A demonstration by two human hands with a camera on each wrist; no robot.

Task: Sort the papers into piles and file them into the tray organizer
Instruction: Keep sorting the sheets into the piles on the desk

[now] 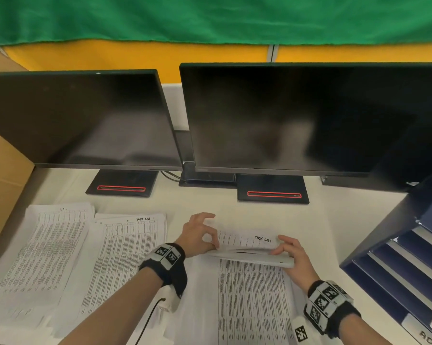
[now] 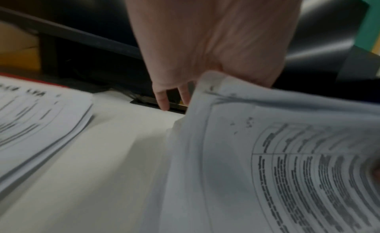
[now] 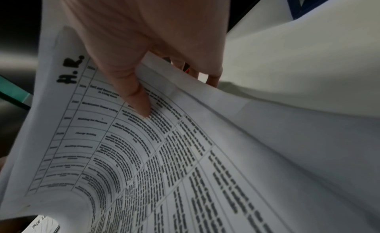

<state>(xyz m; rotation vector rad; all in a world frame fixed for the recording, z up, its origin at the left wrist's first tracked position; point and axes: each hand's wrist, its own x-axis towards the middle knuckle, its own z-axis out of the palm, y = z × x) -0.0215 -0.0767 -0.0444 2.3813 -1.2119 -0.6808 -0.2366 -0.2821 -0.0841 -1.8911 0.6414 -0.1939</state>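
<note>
Two dark monitors (image 1: 297,115) stand across the back of the white desk (image 1: 329,220), a blue tray organizer (image 1: 394,270) crowds its right edge, and bare desk lies open between the monitor bases and the papers. Two sorted piles (image 1: 85,257) lie at the left, edges overlapping. Centre front, the working stack (image 1: 252,290) has its far edge lifted: the left hand (image 1: 197,235) pinches the top sheet's corner, other fingers spread, while the right hand (image 1: 293,257) grips the raised edge, thumb apparently on an "H.R." sheet (image 3: 144,155).
</note>
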